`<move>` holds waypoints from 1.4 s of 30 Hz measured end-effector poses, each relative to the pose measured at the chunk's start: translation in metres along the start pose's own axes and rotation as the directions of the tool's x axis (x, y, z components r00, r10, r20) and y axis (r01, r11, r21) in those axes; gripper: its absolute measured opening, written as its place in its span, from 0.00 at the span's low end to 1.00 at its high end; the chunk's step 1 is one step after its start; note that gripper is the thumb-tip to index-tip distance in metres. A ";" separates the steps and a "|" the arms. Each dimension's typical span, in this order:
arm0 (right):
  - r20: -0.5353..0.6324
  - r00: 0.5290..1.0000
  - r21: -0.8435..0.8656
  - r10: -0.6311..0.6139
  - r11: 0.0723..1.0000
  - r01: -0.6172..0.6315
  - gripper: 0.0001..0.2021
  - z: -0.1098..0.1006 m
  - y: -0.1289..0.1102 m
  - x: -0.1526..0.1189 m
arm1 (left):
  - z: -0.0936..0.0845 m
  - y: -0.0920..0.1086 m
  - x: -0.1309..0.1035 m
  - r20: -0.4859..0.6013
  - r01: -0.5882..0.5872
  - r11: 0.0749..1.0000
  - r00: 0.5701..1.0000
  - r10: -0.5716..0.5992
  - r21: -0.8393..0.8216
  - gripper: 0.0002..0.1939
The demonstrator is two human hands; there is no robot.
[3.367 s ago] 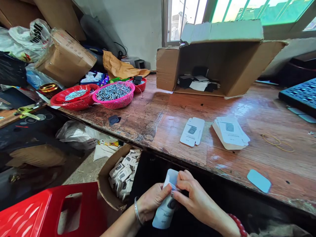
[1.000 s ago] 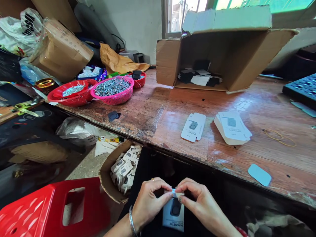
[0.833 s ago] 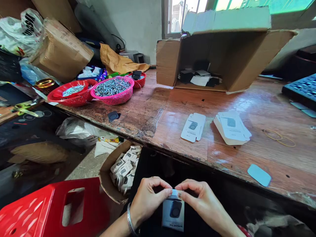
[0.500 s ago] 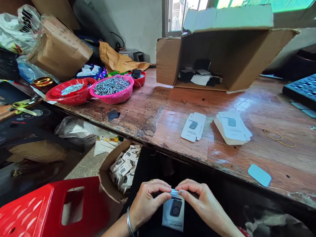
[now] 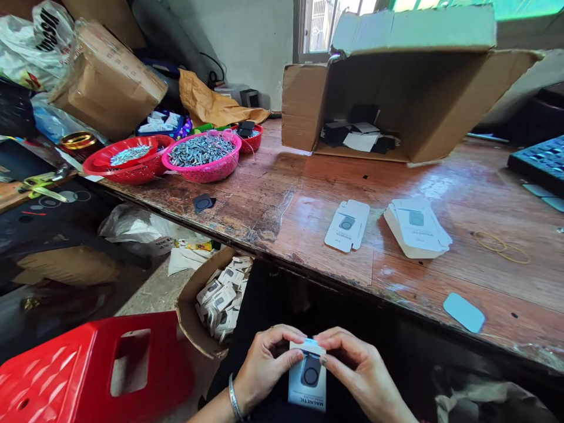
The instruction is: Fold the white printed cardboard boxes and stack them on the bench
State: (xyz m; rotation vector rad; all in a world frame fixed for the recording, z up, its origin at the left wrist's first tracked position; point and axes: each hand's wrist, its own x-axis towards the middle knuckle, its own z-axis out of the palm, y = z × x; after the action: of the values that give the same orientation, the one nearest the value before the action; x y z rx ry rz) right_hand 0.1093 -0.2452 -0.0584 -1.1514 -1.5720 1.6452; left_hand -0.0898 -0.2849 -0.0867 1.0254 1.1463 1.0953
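Observation:
A small white box (image 5: 304, 393) printed "MAGNETIC" with a dark device picture is held over my lap. My left hand (image 5: 269, 365) pinches its upper left corner between thumb and fingers. On the other side, my right hand (image 5: 352, 359) pinches the upper right corner, thumb on the printed front. The flap at the top end looks folded over between my fingertips. On the table ahead lie one flat white carton (image 5: 347, 225) and a stack of the same flat cartons (image 5: 416, 230).
A large open cardboard box (image 5: 304, 111) stands at the back of the table. Baskets of metal parts, one pink (image 5: 202, 170), sit to the left. Below them, a carton (image 5: 187, 320) holds many finished-looking boxes beside a red stool (image 5: 88, 352). A blue card (image 5: 464, 312) lies near the edge.
The box's top flap has come down against its top end. My fingers have shifted slightly down over the upper corners. The view has moved a little.

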 end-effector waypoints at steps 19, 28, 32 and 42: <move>-0.099 0.974 0.308 0.203 0.937 -0.164 0.12 0.003 -0.005 0.012 | 0.000 0.002 0.004 -0.032 0.027 0.986 0.999 -0.022 0.165 0.15; 0.004 0.995 -0.139 -0.096 0.986 0.096 0.04 -0.006 0.010 0.005 | -0.006 0.002 0.005 0.057 0.010 0.976 0.998 -0.023 0.218 0.15; 0.070 0.991 -0.148 -0.114 0.981 0.123 0.05 -0.009 0.007 0.006 | -0.006 0.003 0.003 0.075 -0.005 0.973 0.997 -0.012 0.229 0.12; 0.041 0.999 -0.123 -0.032 0.992 0.037 0.12 0.008 0.009 0.004 | 0.005 -0.001 -0.001 -0.037 0.051 0.984 0.998 -0.045 0.169 0.13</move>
State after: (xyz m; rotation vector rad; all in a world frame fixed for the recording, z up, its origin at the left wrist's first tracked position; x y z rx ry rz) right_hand 0.1020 -0.2466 -0.0685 -1.1539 -1.7306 1.5750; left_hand -0.0851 -0.2864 -0.0867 1.1089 1.3027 0.9919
